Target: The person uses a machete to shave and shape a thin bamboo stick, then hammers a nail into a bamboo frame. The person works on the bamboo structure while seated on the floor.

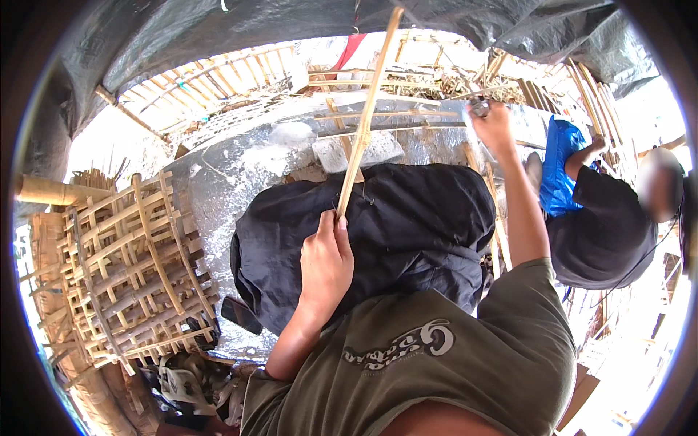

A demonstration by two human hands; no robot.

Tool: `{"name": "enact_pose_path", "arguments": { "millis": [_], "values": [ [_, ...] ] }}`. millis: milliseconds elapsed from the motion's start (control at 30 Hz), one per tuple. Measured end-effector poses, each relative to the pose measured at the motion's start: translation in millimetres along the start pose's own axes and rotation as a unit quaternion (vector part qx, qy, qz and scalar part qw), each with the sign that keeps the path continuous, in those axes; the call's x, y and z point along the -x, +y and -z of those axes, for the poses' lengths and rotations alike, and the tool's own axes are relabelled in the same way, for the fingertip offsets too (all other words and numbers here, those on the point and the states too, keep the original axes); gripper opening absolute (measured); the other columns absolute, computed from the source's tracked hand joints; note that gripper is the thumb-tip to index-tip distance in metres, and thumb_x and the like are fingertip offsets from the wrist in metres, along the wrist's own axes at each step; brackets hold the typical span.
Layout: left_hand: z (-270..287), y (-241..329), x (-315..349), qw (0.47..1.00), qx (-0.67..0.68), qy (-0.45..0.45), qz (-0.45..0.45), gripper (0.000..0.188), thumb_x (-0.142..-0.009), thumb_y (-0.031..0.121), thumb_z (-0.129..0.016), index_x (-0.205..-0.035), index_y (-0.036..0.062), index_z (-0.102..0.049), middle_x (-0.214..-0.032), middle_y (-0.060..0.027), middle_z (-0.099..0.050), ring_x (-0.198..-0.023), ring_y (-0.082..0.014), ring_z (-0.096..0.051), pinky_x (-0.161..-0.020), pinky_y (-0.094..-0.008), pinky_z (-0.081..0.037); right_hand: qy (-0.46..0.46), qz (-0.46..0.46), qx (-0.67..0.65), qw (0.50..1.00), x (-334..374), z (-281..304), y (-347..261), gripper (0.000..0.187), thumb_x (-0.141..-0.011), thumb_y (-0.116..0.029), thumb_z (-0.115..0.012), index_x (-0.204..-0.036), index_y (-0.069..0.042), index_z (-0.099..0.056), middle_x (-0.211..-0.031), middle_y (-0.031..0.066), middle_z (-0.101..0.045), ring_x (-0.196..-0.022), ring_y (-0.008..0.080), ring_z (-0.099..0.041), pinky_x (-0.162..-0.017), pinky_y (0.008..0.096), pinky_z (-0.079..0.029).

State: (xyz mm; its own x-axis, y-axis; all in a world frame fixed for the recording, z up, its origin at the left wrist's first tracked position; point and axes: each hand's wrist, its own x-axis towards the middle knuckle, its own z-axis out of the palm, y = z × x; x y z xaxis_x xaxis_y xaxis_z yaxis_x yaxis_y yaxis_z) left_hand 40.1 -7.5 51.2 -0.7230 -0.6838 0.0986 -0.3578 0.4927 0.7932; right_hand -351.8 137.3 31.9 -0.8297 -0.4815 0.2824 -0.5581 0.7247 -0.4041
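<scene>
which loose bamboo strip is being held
The long strip, running from the left hand toward the picture's top; other strips beyond the black cloth lie unheld.

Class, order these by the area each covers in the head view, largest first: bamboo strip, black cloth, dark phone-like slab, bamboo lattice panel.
Largest: black cloth
Second: bamboo lattice panel
Third: bamboo strip, long but thin
Smallest: dark phone-like slab
</scene>
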Motion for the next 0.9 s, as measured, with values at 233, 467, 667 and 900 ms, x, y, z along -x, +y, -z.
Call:
{"name": "enact_pose_path", "arguments": {
  "millis": [233, 467, 667, 900],
  "values": [
    [-10.7, -10.8, 3.8, 0.999, 0.025, -0.023, 0.013, 0.015, -0.104, 0.012, -0.053, -0.097, -0.0007, -0.053, -0.072, -0.0254, -0.062, -0.067, -0.0474, -0.063, -0.054, -0.0523, -0.046, -0.026, 0.126, -0.122, 0.984, 83.3, -10.9, -98.1, 0.017, -0.083, -0.024, -0.073, -0.083, -0.007, -0.072, -0.067, 0.0151, -0.069, -0.062, 0.035, -0.07, -0.06, 0.0422, -0.057],
    [-13.1, 0.6, 5.6, 0.998, 0.03, -0.047, 0.013, 0.012, -0.102, 0.008, -0.055, -0.098, -0.0028, -0.055, -0.073, -0.0266, -0.062, -0.067, -0.0472, -0.064, -0.055, -0.0496, -0.046, -0.098, 0.19, 0.052, 0.975, 96.9, -22.3, -119.2, 0.015, -0.07, -0.021, -0.07, -0.079, -0.008, -0.072, -0.074, 0.015, -0.071, -0.072, 0.035, -0.072, -0.069, 0.0455, -0.061],
    [-10.9, -9.1, 12.2, 0.999, -0.037, -0.02, -0.019, 0.011, -0.101, 0.007, -0.056, -0.103, -0.0031, -0.057, -0.075, -0.026, -0.064, -0.068, -0.0468, -0.065, -0.056, -0.0514, -0.048, -0.078, 0.199, 0.057, 0.975, 86.3, -30.8, -102.4, 0.019, -0.071, -0.022, -0.069, -0.08, -0.006, -0.072, -0.077, 0.0194, -0.071, -0.075, 0.0386, -0.072, -0.074, 0.0472, -0.061],
    [2.5, -10.0, 17.5, 0.998, -0.059, -0.015, -0.031, 0.011, -0.1, 0.007, -0.059, -0.105, -0.0034, -0.059, -0.076, -0.0261, -0.065, -0.069, -0.0466, -0.065, -0.057, -0.051, -0.048, -0.119, 0.112, 0.138, 0.977, 55.7, -28.7, -90.2, 0.022, -0.079, -0.026, -0.068, -0.089, -0.008, -0.076, -0.085, 0.0198, -0.073, -0.084, 0.0356, -0.075, -0.082, 0.0453, -0.061]
  ]
}}
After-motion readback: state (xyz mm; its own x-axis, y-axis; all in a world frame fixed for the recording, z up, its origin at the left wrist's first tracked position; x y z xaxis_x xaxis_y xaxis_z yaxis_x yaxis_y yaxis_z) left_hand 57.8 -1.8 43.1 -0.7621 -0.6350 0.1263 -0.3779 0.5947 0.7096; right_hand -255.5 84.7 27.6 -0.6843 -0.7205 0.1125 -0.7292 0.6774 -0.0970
